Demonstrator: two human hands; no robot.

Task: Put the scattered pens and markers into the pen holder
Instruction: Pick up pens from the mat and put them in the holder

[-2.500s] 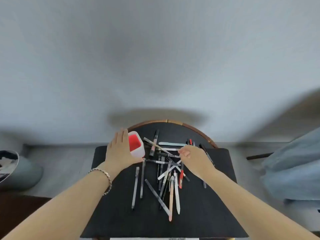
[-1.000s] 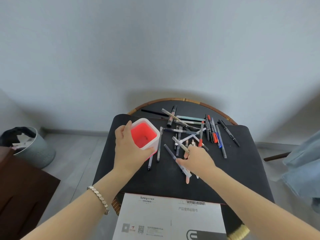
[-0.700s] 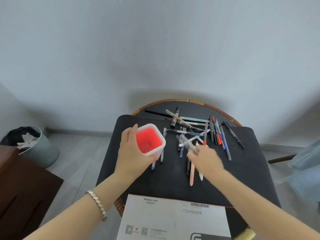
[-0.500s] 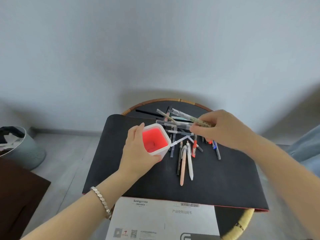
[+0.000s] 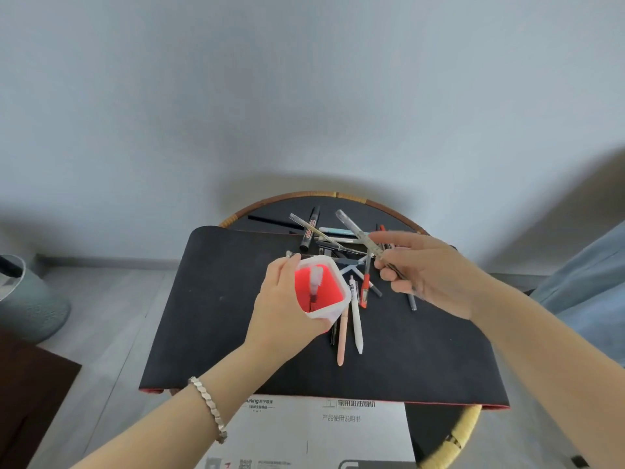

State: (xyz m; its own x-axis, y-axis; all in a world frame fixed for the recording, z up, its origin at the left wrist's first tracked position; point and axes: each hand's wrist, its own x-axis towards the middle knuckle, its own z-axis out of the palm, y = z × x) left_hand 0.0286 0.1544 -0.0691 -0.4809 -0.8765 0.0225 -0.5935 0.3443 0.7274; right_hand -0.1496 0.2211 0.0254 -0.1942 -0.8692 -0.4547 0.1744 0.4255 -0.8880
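My left hand (image 5: 284, 309) grips the white pen holder (image 5: 333, 304) with a red inside, lifted off the black mat (image 5: 216, 316) and tilted toward me. One clear pen (image 5: 315, 282) stands inside it. My right hand (image 5: 429, 272) is to the right of the holder, shut on a clear pen (image 5: 355, 228) that points up and left. Several pens and markers (image 5: 341, 242) lie scattered on the mat behind and under the hands, among them a pink pen (image 5: 342, 343), a white pen (image 5: 356, 319) and a red-tipped one (image 5: 364, 286).
The mat covers a round table with a rattan rim (image 5: 466, 431). A printed white booklet (image 5: 321, 431) lies at the near edge. A grey bin (image 5: 30, 299) stands on the floor at left, a dark cabinet (image 5: 30, 394) below it, blue cloth (image 5: 588, 282) at right.
My left hand lifted the holder from the mat. My right hand picked pens from the pile; one clear pen now stands in the holder and another is held in the right hand.
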